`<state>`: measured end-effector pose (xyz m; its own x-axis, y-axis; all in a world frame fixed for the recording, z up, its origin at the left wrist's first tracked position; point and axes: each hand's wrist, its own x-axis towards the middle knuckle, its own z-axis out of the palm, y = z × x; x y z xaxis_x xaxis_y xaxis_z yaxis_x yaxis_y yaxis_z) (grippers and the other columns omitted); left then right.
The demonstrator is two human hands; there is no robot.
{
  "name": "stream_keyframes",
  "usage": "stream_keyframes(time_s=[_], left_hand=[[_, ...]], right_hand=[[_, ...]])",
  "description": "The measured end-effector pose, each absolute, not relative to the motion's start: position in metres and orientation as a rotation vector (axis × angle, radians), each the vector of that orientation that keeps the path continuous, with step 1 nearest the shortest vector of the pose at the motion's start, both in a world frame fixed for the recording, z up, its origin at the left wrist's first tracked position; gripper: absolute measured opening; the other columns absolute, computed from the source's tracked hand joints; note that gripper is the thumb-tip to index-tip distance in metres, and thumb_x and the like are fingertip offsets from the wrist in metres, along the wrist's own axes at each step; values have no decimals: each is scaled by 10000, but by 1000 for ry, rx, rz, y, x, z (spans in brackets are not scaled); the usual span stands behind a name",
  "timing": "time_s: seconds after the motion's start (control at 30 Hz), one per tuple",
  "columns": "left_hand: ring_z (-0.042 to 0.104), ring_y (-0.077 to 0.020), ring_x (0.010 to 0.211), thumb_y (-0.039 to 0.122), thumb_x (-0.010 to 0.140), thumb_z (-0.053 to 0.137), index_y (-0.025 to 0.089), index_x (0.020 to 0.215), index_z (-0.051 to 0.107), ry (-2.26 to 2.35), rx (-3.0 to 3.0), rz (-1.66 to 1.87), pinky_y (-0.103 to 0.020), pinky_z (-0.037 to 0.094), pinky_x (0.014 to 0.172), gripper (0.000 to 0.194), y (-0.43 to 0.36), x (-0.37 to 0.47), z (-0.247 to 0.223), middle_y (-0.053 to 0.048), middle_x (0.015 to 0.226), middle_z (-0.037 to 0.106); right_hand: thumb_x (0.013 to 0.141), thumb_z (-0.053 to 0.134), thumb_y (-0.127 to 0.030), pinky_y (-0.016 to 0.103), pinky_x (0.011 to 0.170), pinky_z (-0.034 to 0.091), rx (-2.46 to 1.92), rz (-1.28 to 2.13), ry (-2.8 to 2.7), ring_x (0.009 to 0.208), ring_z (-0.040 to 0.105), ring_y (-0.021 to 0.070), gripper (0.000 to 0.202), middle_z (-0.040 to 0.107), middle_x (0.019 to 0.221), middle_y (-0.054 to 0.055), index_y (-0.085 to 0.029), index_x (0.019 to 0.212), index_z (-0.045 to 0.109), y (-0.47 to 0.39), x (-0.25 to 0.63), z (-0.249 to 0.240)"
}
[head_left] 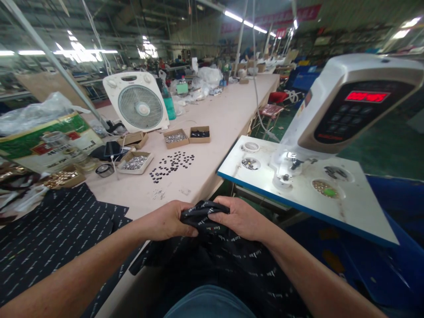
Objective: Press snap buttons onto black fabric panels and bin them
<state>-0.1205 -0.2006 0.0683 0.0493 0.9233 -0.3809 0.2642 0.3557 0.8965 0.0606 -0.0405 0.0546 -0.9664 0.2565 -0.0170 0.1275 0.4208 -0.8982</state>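
Note:
Between my hands, close to my lap, a black garment [241, 251] with white printed lettering is bunched up. My left hand [172, 221] pinches its folded edge, thumb on top. On the other side my right hand [240, 216] grips the same fold, its fingers curled over the cloth. The rest of the garment drapes down over my lap. To the right stands a snap-fastening machine [331, 115] with a lit red display, its pressing head above a white worktop [344, 221]. Loose dark snap buttons [174, 163] lie scattered on the table to the left.
A box fan [142, 106] stands on the long table [228, 110]. Near it are small boxes of metal parts [175, 138], black parts [199, 134] and silver parts [135, 162]. More printed black fabric [66, 229] covers the left end. The worktop has round wells holding small parts.

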Motion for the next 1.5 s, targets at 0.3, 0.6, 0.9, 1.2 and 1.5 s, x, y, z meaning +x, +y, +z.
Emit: stream_keyframes(time_s=[0.3,0.6,0.9,1.2,1.5], left_hand=[[616,-165,790,201,738,618,148,940,710,1435,864,933,-262,465,766,228,-201,-111,58,-2,836,706],[672,-162,814,342,775,755,140,1017,725,1212,653,929,-283,512,832,316,-209,-107,58,-48,931,756],[666,-123,821,291,799,761,165,1015,735,1214,625,953,-239,488,844,251,-212,-118,42,-10,948,764],[680,-178,889,356,791,781,125,1054,704,1216,548,1091,-297,493,889,359,-214,-116,25,-73,998,757],[671,-139,816,287,717,829,114,984,735,1157,459,1027,-245,494,849,332,-219,-125,18,-59,961,766]], right_hand=[[940,586,-388,246,640,385,-428,1644,-2479,715,552,143,238,630,773,-11,-174,864,658,-36,58,55],[940,603,-348,264,685,421,-392,1510,-2507,777,617,156,200,696,826,5,-179,903,704,-41,54,53],[808,748,-315,274,732,447,-365,1645,-2573,845,638,182,259,709,916,-6,-203,1036,693,-41,53,53],[828,678,-145,287,821,462,-393,1791,-2433,907,647,176,231,711,965,-10,-202,1052,672,-45,43,40],[846,689,-169,307,894,474,-300,1815,-2525,981,665,185,314,728,1076,-15,-242,1151,682,-44,37,44]])
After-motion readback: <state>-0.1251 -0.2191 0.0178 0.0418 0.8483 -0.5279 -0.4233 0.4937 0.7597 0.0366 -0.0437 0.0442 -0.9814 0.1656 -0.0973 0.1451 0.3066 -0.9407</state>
